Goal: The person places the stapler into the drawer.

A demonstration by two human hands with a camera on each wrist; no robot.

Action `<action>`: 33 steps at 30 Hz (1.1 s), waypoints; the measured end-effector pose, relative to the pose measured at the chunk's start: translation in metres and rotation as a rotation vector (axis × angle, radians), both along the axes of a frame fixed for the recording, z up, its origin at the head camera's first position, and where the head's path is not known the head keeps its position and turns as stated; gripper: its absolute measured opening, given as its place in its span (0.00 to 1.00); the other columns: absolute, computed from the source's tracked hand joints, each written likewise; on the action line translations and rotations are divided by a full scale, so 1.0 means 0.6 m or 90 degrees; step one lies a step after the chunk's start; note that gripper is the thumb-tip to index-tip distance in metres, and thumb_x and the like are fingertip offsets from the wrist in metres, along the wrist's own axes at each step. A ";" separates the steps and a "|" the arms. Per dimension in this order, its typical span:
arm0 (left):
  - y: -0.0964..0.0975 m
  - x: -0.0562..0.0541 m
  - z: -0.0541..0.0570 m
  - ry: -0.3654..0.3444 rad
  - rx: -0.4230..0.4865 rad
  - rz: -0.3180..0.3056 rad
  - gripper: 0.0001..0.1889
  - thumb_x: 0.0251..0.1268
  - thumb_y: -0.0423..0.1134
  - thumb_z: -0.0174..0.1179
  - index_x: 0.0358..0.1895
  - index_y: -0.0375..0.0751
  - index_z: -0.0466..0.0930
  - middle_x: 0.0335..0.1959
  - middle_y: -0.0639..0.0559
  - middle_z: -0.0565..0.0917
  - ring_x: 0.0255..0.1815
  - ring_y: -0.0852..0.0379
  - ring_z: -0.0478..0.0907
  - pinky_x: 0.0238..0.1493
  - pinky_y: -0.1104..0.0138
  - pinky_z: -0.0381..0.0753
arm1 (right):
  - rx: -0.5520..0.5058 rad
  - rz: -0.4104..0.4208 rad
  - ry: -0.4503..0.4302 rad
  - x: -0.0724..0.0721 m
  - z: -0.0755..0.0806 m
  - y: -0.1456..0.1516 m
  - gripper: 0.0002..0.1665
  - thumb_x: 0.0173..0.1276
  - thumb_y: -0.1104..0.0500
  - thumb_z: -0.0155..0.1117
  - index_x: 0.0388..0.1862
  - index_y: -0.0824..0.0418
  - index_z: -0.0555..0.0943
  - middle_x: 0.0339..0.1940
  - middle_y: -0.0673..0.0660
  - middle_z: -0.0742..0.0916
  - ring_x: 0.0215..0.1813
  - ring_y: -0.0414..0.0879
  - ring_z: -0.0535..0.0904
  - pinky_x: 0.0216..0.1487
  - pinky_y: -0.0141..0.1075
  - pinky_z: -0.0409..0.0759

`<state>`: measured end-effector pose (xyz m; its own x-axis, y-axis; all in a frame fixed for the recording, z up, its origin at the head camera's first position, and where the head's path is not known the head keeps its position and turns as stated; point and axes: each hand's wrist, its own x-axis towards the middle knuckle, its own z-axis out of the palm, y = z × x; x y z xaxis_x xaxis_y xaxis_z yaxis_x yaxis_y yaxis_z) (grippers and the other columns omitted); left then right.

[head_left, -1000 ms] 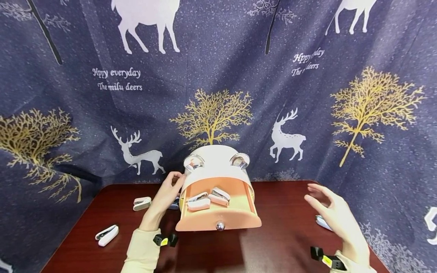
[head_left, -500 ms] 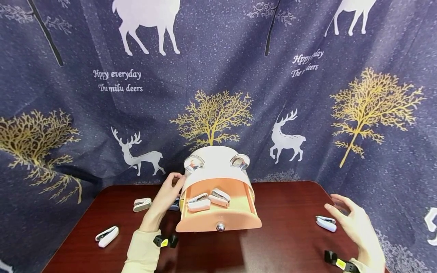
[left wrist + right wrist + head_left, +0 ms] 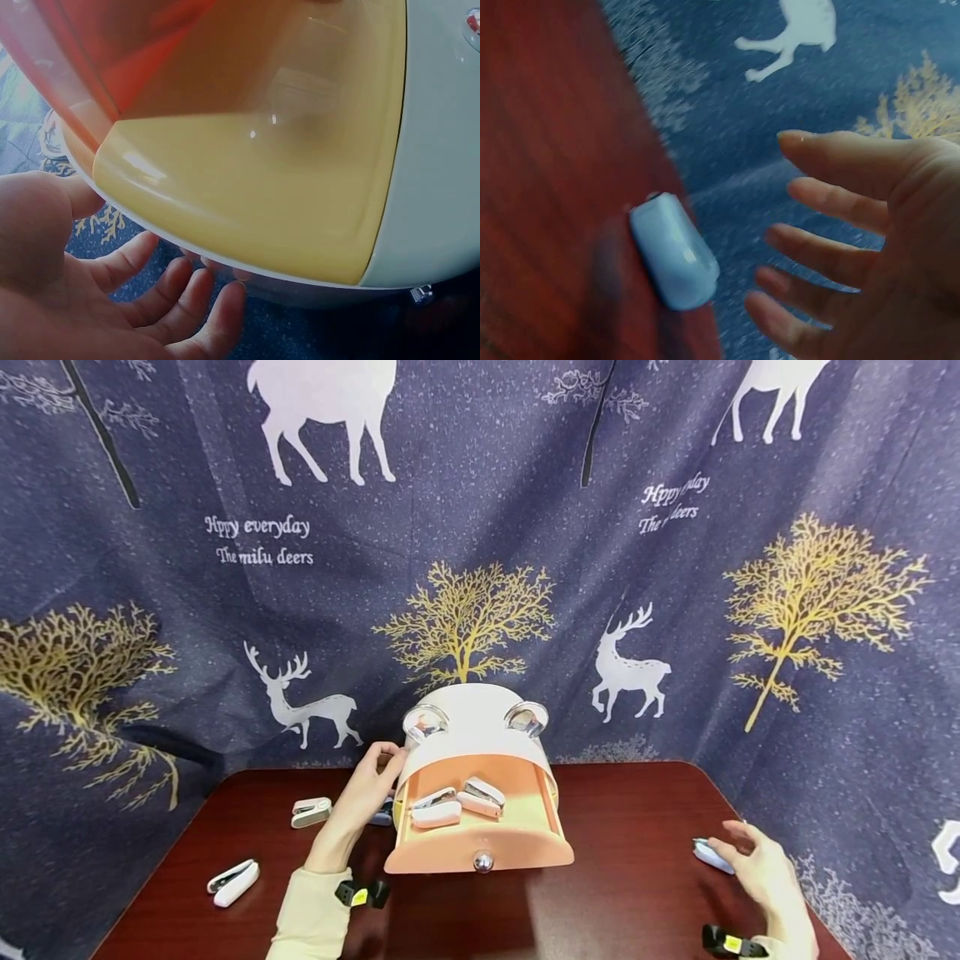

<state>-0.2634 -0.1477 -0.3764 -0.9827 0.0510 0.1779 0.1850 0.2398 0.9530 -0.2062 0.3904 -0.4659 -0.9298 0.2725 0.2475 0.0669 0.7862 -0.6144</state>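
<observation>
A white desktop storage box [image 3: 474, 714] with two round mirror-like eyes stands mid-table. Its orange drawer [image 3: 517, 850] is pulled out, and two pink-and-white mini staplers [image 3: 437, 815] lie inside. Against the box's left side rests my left hand [image 3: 369, 787]; the left wrist view has its loosely bent fingers along the rim of the yellow panel [image 3: 247, 202]. At the table's right, my right hand [image 3: 768, 870] hovers beside a light blue mini stapler [image 3: 712, 856], its thumb overlapping it in the head view. The right wrist view shows spread fingers apart from this stapler [image 3: 673, 255].
On the left of the table lie a white stapler [image 3: 236, 884] and a grey-white one [image 3: 311, 812]. A dark blue stapler [image 3: 382, 813] sits between my left forearm and the box. A patterned cloth [image 3: 480, 527] hangs behind the table.
My right hand moved outward to the right, then lowered and came in toward the light blue stapler. My left hand has stayed at the box.
</observation>
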 end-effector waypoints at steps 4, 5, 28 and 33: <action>0.002 0.000 0.002 0.000 -0.001 0.000 0.12 0.76 0.40 0.52 0.51 0.33 0.68 0.40 0.42 0.73 0.36 0.56 0.74 0.34 0.66 0.78 | 0.000 -0.017 -0.043 -0.001 -0.018 0.012 0.34 0.66 0.50 0.68 0.60 0.72 0.72 0.56 0.79 0.76 0.57 0.72 0.72 0.51 0.59 0.69; 0.003 0.001 0.003 0.001 0.000 -0.001 0.12 0.76 0.39 0.52 0.51 0.33 0.68 0.40 0.42 0.73 0.35 0.56 0.74 0.34 0.66 0.78 | -0.001 -0.017 -0.046 -0.002 -0.022 0.015 0.34 0.65 0.50 0.68 0.61 0.72 0.72 0.56 0.79 0.76 0.56 0.72 0.72 0.51 0.59 0.69; 0.000 0.003 0.004 -0.006 0.001 0.005 0.13 0.77 0.40 0.51 0.52 0.33 0.68 0.44 0.39 0.73 0.37 0.56 0.74 0.35 0.65 0.78 | -0.029 0.058 -0.101 -0.042 -0.063 0.044 0.48 0.62 0.54 0.70 0.68 0.77 0.56 0.57 0.83 0.71 0.55 0.71 0.72 0.52 0.55 0.69; 0.001 0.002 0.002 -0.003 0.002 -0.001 0.13 0.77 0.40 0.51 0.52 0.33 0.68 0.43 0.40 0.73 0.37 0.56 0.74 0.35 0.65 0.78 | 0.029 0.069 -0.098 -0.041 -0.066 0.050 0.43 0.57 0.54 0.73 0.64 0.75 0.65 0.48 0.78 0.79 0.46 0.65 0.76 0.47 0.52 0.71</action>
